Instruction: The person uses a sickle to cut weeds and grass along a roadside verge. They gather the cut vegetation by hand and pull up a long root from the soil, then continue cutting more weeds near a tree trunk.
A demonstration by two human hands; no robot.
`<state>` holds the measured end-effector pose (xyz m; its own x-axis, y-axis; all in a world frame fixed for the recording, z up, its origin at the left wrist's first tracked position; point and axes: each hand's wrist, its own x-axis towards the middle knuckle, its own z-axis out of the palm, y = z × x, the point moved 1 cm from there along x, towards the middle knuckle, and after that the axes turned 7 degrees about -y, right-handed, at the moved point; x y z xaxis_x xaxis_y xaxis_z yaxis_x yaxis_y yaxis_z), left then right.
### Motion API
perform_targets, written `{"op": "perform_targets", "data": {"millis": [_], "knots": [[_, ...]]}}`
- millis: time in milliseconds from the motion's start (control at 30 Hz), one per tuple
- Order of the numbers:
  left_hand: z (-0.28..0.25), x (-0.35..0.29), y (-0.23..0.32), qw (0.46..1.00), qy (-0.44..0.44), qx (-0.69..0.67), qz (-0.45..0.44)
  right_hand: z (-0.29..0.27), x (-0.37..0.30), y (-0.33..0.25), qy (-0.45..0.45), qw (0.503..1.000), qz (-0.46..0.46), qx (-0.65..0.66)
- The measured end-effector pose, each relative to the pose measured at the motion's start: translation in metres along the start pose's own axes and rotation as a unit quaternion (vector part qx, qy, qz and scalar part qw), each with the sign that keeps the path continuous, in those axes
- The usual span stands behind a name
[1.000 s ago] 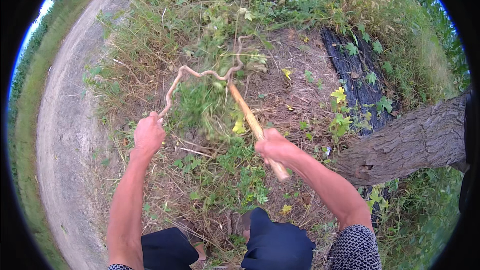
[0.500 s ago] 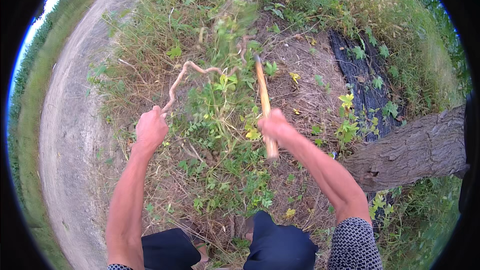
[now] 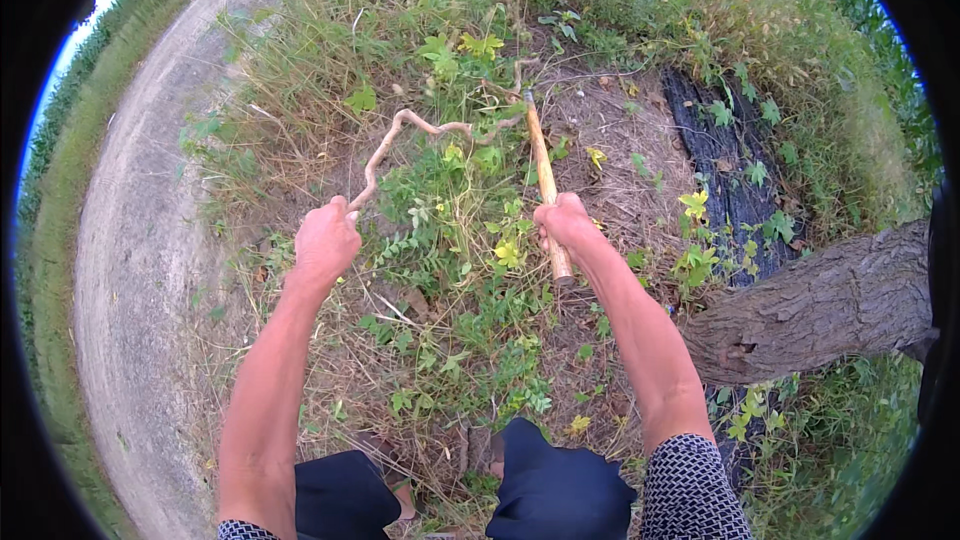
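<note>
My left hand is closed round the near end of a crooked, pale brown branch. From there the branch zigzags away to the right, and leafy green shoots surround its far part. My right hand grips a light wooden tool handle, with its butt end sticking out below the fist. The handle's upper end shows a little grey metal and meets the far part of the branch. What kind of tool head it carries is not clear among the leaves.
Weeds and vines cover the ground between my arms. A rough tree trunk leans in from the right, beside a strip of black sheeting. Along the left runs a pale dirt track. Dry straw lies right of the handle.
My left hand has shifted slightly right and away from me with the branch. My right hand and the tool have also moved a little right and farther away.
</note>
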<state>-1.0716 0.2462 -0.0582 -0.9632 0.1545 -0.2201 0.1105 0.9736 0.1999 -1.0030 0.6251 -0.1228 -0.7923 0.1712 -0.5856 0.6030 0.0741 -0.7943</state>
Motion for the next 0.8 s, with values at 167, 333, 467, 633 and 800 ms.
{"op": "perform_targets", "data": {"millis": [167,333,467,633,800], "knots": [[0.023,0.043,0.032,0.996,0.05,-0.046,0.065,-0.035,0.006,0.021,0.058,0.997,0.002,-0.051],[0.02,0.024,-0.012,0.999,0.007,-0.043,-0.019,0.001,-0.257,0.05,-0.08,0.985,0.119,-0.097],[0.036,-0.001,-0.029,0.998,-0.036,-0.05,-0.009,-0.025,-0.371,0.107,0.004,0.989,0.081,-0.123],[0.044,-0.046,-0.087,0.999,-0.039,-0.024,0.002,-0.027,-0.339,0.094,0.019,0.991,0.028,-0.127],[0.038,-0.074,-0.114,0.998,-0.052,-0.034,-0.014,-0.006,-0.221,0.028,0.135,0.942,-0.135,-0.275]]}}
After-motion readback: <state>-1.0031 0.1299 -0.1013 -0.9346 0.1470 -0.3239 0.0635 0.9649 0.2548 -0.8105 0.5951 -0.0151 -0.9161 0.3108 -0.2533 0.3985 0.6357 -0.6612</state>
